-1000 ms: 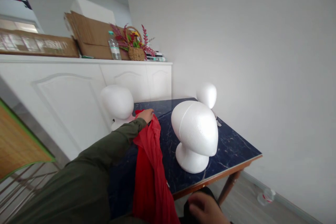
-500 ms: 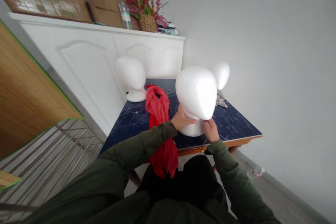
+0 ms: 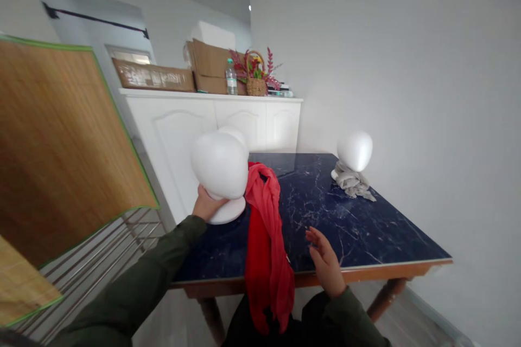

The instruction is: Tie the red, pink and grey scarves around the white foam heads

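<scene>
Clasping white foam head [image 3: 220,165], left fingers [image 3: 218,203] at neck, right fingers [image 3: 319,238] parted, red scarf [image 3: 265,222] between

Dark blue tabletop [image 3: 317,195] (marble-veined): red cloth [image 3: 271,238] overhanging the front edge; two white head forms [image 3: 220,165] by the left edge; third head form [image 3: 355,150], gray cloth [image 3: 350,181] at its neck, near the right edge.

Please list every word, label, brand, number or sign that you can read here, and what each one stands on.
No text can be read.
Bottle: its label is too small and blurred to read.
Long box: any print is lost in shine and blur.
White foam head in the left hand: no lettering visible.
</scene>
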`<act>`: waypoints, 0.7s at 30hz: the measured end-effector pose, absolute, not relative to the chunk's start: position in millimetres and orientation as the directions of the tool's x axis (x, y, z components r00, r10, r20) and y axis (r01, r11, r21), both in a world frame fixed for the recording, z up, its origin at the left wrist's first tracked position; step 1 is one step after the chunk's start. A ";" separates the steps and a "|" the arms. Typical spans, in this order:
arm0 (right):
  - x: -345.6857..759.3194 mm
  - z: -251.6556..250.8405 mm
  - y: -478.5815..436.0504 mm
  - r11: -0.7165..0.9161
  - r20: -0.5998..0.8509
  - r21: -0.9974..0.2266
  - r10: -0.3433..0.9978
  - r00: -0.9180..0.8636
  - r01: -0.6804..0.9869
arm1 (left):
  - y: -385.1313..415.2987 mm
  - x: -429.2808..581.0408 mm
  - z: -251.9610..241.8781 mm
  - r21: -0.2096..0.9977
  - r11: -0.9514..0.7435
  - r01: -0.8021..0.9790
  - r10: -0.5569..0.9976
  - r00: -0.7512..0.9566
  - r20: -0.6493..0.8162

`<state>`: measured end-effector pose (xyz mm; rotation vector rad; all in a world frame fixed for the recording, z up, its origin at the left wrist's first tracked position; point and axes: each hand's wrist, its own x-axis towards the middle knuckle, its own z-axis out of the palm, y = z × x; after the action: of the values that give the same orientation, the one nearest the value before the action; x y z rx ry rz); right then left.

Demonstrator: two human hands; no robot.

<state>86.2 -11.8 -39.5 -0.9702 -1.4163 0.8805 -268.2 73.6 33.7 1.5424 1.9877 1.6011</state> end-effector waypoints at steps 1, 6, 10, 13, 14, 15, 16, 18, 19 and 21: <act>86.2 -47.3 -12.3 0.362 0.363 -0.929 0.932 0.003 0.073 | 80.9 -275.6 28.1 0.796 -0.077 0.600 0.778 -0.463 0.425; 93.6 -65.1 -15.5 0.332 0.337 -0.938 0.941 0.039 0.100 | 121.5 -292.3 11.9 0.726 -0.191 0.661 0.772 -0.356 0.527; 106.4 -71.2 -19.4 0.320 0.333 -0.938 0.938 0.094 0.130 | 148.1 -304.4 1.3 0.668 -0.277 0.691 0.804 -0.214 0.555; 116.5 -75.3 -20.2 0.312 0.328 -0.939 0.939 0.101 0.147 | 156.0 -312.4 -9.6 0.675 -0.195 0.711 0.849 -0.221 0.479; 120.5 -75.3 -18.1 0.311 0.328 -0.936 0.940 0.094 0.164 | 155.7 -313.8 -13.1 0.678 -0.172 0.714 0.853 -0.236 0.465; 125.4 -74.1 -13.8 0.312 0.332 -0.930 0.939 0.085 0.194 | 153.8 -314.5 -16.4 0.678 -0.167 0.715 0.854 -0.240 0.463; 131.4 -71.4 -6.6 0.314 0.340 -0.920 0.937 0.077 0.236 | 150.1 -314.3 -19.3 0.679 -0.167 0.715 0.849 -0.246 0.468; 147.5 -61.3 17.4 0.317 0.366 -0.878 0.927 0.077 0.359 | 136.5 -311.3 -24.2 0.690 -0.135 0.711 0.839 -0.288 0.461; 157.5 -53.8 34.2 0.297 0.380 -0.841 0.919 0.103 0.452 | 126.1 -308.4 -26.5 0.702 -0.091 0.707 0.836 -0.328 0.439; 180.0 -35.3 74.5 0.192 0.410 -0.738 0.889 0.203 0.647 | 97.7 -299.9 -31.6 0.729 0.006 0.684 0.833 -0.407 0.374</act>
<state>180.0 74.5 -35.3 -1.5285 -1.5177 0.3217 -299.9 97.7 -31.6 1.6086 2.1045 1.3591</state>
